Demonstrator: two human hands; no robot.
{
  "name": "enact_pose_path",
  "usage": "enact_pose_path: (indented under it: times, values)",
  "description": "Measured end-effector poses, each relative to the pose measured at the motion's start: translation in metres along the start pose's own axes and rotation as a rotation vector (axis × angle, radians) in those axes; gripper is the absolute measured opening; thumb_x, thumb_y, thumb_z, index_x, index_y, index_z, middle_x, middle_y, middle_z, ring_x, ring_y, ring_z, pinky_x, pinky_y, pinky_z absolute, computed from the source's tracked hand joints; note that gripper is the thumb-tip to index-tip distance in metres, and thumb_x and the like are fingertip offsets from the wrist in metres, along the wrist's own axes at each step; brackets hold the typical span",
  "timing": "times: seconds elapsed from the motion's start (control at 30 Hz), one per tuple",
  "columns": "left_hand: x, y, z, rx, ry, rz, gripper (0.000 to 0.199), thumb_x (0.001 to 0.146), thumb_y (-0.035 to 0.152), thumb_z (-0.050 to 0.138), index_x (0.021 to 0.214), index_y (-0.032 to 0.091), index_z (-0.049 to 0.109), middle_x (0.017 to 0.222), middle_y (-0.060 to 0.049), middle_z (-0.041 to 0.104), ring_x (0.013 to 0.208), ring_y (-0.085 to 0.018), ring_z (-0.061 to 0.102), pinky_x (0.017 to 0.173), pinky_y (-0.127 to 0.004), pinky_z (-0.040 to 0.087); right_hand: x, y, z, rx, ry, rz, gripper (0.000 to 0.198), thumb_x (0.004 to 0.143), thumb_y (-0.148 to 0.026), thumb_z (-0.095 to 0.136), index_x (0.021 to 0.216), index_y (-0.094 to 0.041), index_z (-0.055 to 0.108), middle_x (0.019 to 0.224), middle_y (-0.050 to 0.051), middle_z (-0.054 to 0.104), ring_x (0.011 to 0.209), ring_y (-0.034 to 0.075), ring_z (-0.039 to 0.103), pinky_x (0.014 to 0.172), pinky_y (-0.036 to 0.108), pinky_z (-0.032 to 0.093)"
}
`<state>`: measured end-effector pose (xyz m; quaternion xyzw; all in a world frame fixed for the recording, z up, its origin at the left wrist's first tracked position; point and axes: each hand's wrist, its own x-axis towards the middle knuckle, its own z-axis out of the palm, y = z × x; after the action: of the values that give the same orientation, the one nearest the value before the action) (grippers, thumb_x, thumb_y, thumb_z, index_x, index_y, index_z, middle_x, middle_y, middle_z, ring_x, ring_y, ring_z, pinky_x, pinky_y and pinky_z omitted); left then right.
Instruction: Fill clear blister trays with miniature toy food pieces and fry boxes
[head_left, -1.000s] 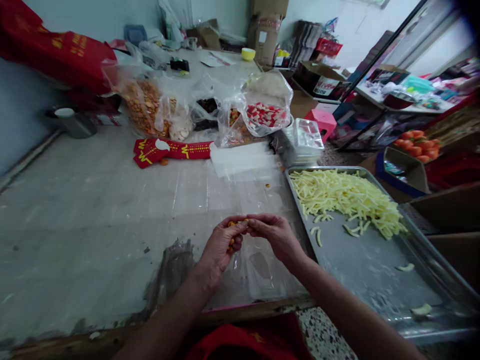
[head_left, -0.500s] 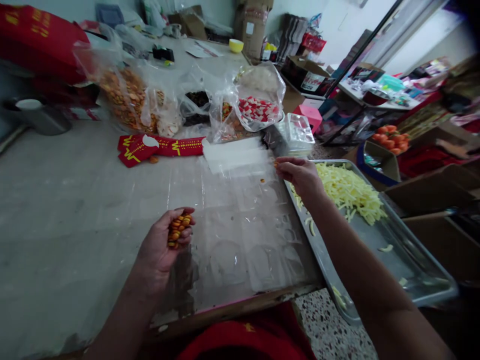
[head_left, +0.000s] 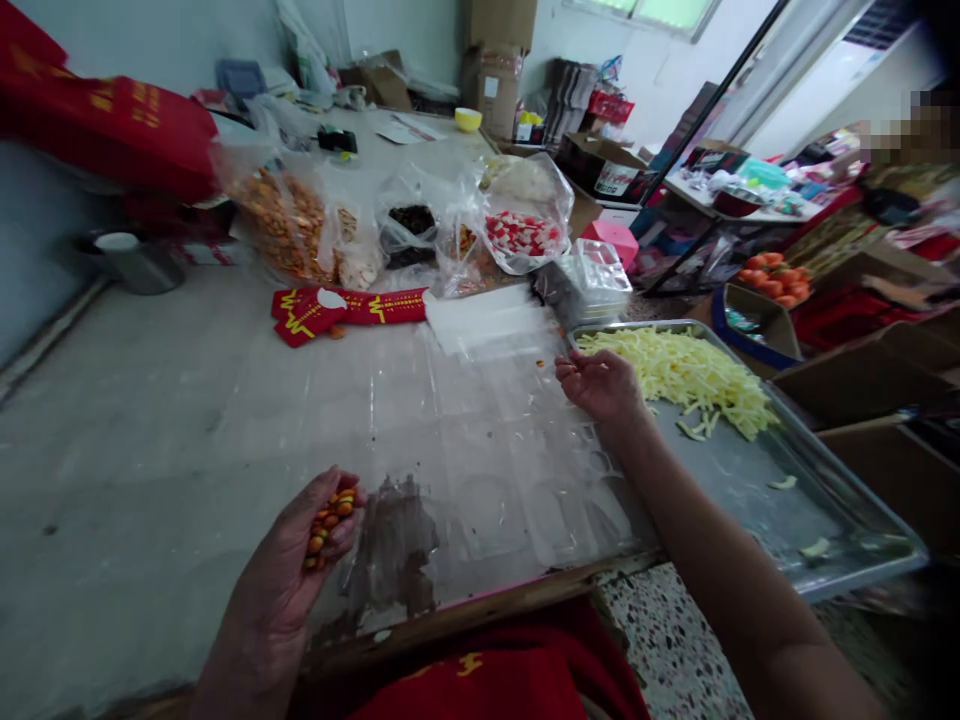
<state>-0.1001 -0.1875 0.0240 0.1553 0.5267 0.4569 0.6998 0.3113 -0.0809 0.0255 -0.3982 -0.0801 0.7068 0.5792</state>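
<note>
Curled round a heap of small round orange-brown snack pieces is my left hand, held above the near part of the table. My right hand is over the left rim of a metal tray, its fingers bent together; whatever may be between them is hidden. Pale yellow strips lie heaped in that tray. Clear plastic packets are spread flat on the table in front of me. A single orange piece lies left of my right fingertips, near white sheets.
Behind the packets lie a red printed cloth strip and several bags of snacks. Clear plastic boxes are stacked by the tray's far corner. A steel cup stands left; open cartons are at right. Another person is partly visible far right.
My right hand has drawn slightly back and turned; the orange piece seen at its fingertips no longer shows. My left hand, still holding its pieces, has moved nearer and left. The view has shifted.
</note>
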Motion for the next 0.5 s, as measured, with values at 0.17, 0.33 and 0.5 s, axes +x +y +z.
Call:
enact_pose_path:
  times: [0.17, 0.33, 0.5]
  values:
    - [-0.036, 0.015, -0.05, 0.073, 0.301, 0.274, 0.031, 0.069, 0.036, 0.081, 0.086, 0.013, 0.066, 0.073, -0.002, 0.065, 0.047, -0.004, 0.043, 0.037, -0.013, 0.031, 0.014, 0.02, 0.024, -0.347, 0.107, 0.048, 0.027, 0.063, 0.0, 0.049, 0.083, -0.014, 0.06, 0.071, 0.005, 0.061, 0.051, 0.008, 0.048, 0.039, 0.012, 0.04]
    - [-0.084, -0.004, -0.089, -0.018, 0.509, 0.331, 0.028, 0.067, 0.035, 0.079, 0.081, 0.015, 0.067, 0.069, -0.001, 0.064, 0.045, -0.006, 0.042, 0.034, -0.013, 0.031, 0.009, 0.028, 0.03, -0.621, 0.071, 0.003, 0.035, 0.065, 0.007, 0.046, 0.088, -0.009, 0.068, 0.075, 0.008, 0.067, 0.059, 0.01, 0.06, 0.052, 0.015, 0.052]
    - [-0.135, -0.045, -0.099, -0.212, 0.48, 0.286, 0.023, 0.06, 0.026, 0.077, 0.078, 0.014, 0.069, 0.07, -0.003, 0.064, 0.047, -0.005, 0.041, 0.036, -0.014, 0.032, -0.016, 0.021, 0.014, -0.787, -0.071, -0.002, 0.025, 0.078, -0.003, 0.06, 0.098, -0.015, 0.069, 0.085, 0.009, 0.073, 0.074, 0.015, 0.07, 0.07, 0.023, 0.06]
